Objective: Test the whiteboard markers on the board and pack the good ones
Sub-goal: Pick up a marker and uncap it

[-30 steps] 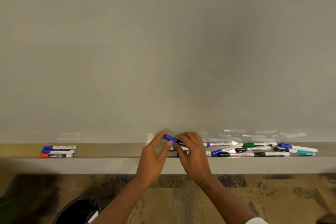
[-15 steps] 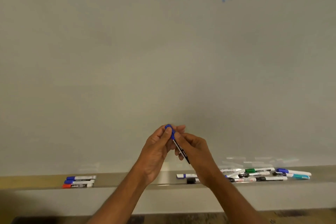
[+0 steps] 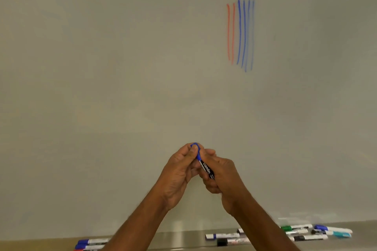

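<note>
At lower centre, our right hand point(image 3: 222, 177) grips the blue Camlin marker point(image 3: 207, 169) while our left hand point(image 3: 179, 171) pinches its cap point(image 3: 195, 147), apparently uncapping it for testing.

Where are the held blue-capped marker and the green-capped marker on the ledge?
Blue-capped black-barrelled marker point(image 3: 205, 167): head view, on its printed barrel.
Green-capped white marker point(image 3: 295, 227): head view, on its barrel middle.

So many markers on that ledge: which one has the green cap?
The green-capped marker at the back of the right-hand cluster, nearest the whiteboard; the others there show blue, black or teal.
</note>
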Demonstrator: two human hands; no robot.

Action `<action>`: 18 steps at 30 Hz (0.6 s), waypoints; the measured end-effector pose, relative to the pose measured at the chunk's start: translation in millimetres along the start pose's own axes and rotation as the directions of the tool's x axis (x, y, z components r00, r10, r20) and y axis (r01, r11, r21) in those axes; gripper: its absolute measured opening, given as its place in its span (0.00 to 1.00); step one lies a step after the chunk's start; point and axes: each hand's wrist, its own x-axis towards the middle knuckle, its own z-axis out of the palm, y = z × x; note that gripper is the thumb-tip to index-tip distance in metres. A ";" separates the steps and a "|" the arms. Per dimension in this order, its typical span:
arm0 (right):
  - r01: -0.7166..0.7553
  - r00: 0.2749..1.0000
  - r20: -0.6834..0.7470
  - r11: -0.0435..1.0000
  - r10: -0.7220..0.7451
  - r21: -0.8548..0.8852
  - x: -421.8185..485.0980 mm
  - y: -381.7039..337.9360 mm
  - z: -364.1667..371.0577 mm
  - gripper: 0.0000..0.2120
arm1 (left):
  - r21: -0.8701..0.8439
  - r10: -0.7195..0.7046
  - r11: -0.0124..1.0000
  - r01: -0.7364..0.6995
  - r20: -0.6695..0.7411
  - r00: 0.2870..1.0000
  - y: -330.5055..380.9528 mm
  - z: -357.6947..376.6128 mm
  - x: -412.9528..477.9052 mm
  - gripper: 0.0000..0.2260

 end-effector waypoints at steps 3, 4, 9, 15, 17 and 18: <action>0.028 0.999 -0.044 1.000 -0.029 -0.006 -4.1 -12.0 4.1 0.22 | -0.003 0.027 1.000 -0.027 0.002 1.000 12.4 5.1 0.9 0.21; 0.038 0.998 -0.056 0.999 -0.038 -0.010 -5.3 -16.0 5.0 0.21 | -0.006 0.035 0.999 -0.035 0.004 0.999 15.1 7.0 1.6 0.21; 0.081 0.989 -0.117 0.995 -0.087 -0.049 -6.4 -27.6 7.2 0.23 | -0.075 0.101 0.992 -0.104 -0.043 0.994 33.1 15.2 11.1 0.18; 0.109 0.978 -0.168 0.990 -0.123 -0.091 -7.2 -34.2 -2.4 0.24 | 0.045 0.317 0.948 -0.314 -0.161 0.935 85.2 19.0 29.9 0.14; 0.189 0.971 -0.142 0.982 -0.191 -0.026 -4.6 -54.6 -12.0 0.17 | 0.130 0.425 0.905 -0.406 -0.194 0.884 97.2 27.0 35.6 0.11; 0.256 0.958 -0.128 0.967 -0.255 -0.010 -3.1 -65.5 -17.3 0.11 | 0.167 0.480 0.876 -0.453 -0.205 0.853 102.7 30.0 39.1 0.10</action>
